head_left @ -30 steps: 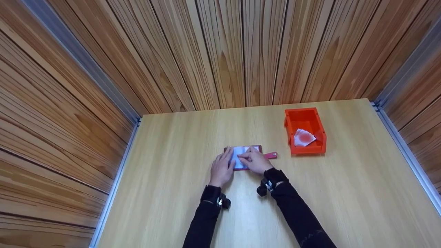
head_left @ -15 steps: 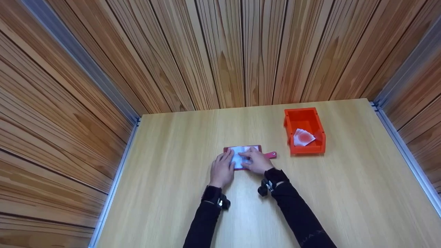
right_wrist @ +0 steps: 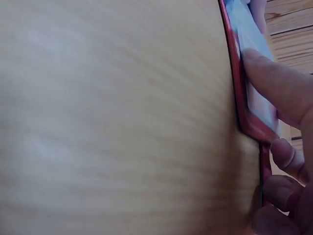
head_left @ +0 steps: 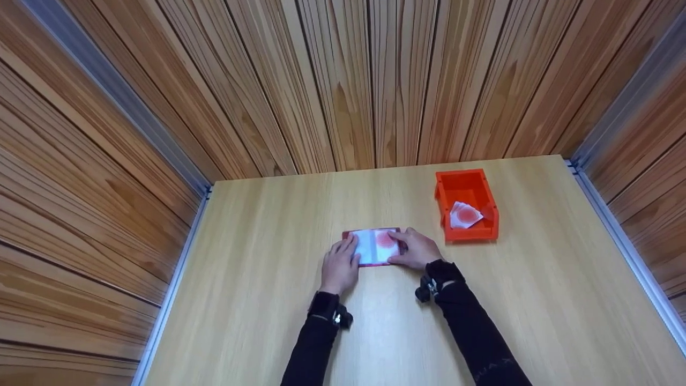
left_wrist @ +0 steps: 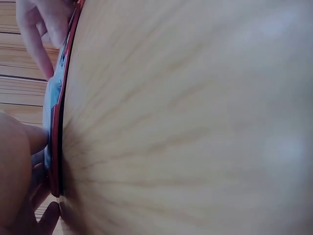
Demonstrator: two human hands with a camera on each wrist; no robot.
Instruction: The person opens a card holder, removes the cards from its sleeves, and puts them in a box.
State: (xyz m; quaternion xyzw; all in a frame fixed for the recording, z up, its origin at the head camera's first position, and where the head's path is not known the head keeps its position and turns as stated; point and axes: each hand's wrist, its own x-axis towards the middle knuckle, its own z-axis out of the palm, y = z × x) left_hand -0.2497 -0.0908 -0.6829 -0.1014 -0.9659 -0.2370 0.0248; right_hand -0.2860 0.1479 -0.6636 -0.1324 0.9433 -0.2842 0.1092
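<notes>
An unfolded red card holder [head_left: 365, 249] with clear plastic sleeves lies on the table between both hands. A white card with a red round print [head_left: 385, 242] shows in its right half. My left hand [head_left: 340, 268] rests on the left side, fingers extended over the cover's edge. At the right edge, my right hand [head_left: 419, 251] holds the card holder. In the right wrist view the thumb [right_wrist: 279, 83] lies on the sleeve, while the other fingers curl at the edge by the red strap [right_wrist: 265, 169]. The head view hides that strap behind the right hand.
An orange bin [head_left: 471, 234] stands on the table at the back right. Several fanned cards with red prints [head_left: 465, 215] lie in it. Wood-patterned walls [head_left: 353, 96] rise behind the table [head_left: 257, 279] and along its sides.
My right hand has moved from the middle of the card holder to its right edge, uncovering the red-printed card and covering the strap. My left hand stays on the left side.
</notes>
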